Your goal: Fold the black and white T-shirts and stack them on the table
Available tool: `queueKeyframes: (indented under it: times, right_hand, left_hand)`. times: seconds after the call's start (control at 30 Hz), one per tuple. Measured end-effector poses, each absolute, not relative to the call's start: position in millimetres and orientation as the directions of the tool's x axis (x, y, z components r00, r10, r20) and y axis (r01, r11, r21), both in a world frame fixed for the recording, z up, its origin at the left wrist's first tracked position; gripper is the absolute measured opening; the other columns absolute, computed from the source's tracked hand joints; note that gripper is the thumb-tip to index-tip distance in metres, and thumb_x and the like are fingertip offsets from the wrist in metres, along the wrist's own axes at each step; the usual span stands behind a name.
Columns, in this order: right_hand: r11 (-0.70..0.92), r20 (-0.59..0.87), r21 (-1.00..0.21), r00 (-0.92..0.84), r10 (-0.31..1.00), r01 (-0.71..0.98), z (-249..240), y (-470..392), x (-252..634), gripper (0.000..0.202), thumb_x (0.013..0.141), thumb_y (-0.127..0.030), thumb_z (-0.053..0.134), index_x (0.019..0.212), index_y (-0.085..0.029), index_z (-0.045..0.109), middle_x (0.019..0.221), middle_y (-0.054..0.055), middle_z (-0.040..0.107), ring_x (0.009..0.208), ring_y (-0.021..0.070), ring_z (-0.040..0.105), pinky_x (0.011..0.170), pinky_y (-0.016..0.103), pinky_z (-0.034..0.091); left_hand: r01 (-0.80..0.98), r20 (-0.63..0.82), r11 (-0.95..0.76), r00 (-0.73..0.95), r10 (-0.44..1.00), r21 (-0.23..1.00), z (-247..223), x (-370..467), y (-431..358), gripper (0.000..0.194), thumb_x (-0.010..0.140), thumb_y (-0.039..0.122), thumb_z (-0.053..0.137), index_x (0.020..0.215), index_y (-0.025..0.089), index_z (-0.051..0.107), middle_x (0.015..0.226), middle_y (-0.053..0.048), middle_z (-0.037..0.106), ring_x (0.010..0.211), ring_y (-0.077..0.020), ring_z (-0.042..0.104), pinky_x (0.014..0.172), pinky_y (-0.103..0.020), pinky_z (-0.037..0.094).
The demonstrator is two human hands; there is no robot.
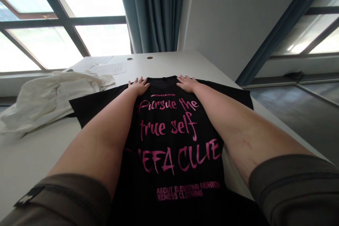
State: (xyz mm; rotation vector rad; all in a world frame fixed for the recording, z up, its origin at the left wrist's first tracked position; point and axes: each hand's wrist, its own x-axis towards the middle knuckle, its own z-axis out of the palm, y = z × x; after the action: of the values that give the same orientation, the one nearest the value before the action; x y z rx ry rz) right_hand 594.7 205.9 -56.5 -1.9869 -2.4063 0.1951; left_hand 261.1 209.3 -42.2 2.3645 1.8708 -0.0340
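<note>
A black T-shirt (164, 141) with pink lettering lies spread on a white table, its neckline at the far end and its sleeves out to both sides. My left hand (140, 85) rests flat on the shirt at the left of the neckline, fingers spread. On the other side of the neckline, my right hand (186, 83) lies with its fingers apart on the fabric. Neither hand grips the cloth. The shirt's lower part runs toward me between my forearms.
Crumpled white cloth (53, 95) lies on the left of the white table (182, 64). Papers (109, 68) and two round holes are at its far end. Beyond stand windows, a blue curtain (153, 10) and a wall; floor shows at right.
</note>
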Motion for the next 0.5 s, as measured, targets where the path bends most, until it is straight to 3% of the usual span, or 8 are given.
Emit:
queueKeyframes:
  times: [0.13,0.27,0.5]
  right_hand:
    - [0.206,-0.051,-0.103,-0.212,0.976,0.973,-60.2,210.2,597.9,0.077,0.105,-0.066,0.025,0.173,-0.028,0.022,0.181,0.004,0.011,0.165,0.0377,0.014,0.13,0.068,0.013]
    - [0.205,-0.045,-0.1,-0.211,0.976,0.974,-60.1,207.8,597.1,0.079,0.105,-0.067,0.024,0.173,-0.027,0.022,0.181,0.006,0.012,0.165,0.0364,0.013,0.13,0.067,0.013]
    - [0.194,-0.028,-0.097,-0.198,0.98,0.976,-53.5,196.1,592.2,0.075,0.105,-0.062,0.027,0.172,-0.027,0.025,0.18,0.006,0.016,0.164,0.0358,0.018,0.129,0.065,0.017]
  left_hand:
    - [0.959,-0.053,-0.277,0.28,0.958,0.056,-46.6,250.5,213.4,0.072,0.108,0.059,0.014,0.173,0.029,0.019,0.181,-0.012,0.009,0.165,-0.0414,0.008,0.123,-0.077,0.013]
    - [0.977,-0.062,-0.212,0.212,0.975,0.013,-42.5,230.6,204.6,0.075,0.108,0.058,0.015,0.173,0.022,0.021,0.18,-0.015,0.011,0.165,-0.0411,0.01,0.126,-0.068,0.019]
    - [0.992,-0.078,-0.108,0.103,0.992,-0.068,-19.7,186.5,152.7,0.073,0.11,0.052,0.018,0.171,0.013,0.025,0.179,-0.016,0.011,0.166,-0.0352,0.009,0.131,-0.058,0.016]
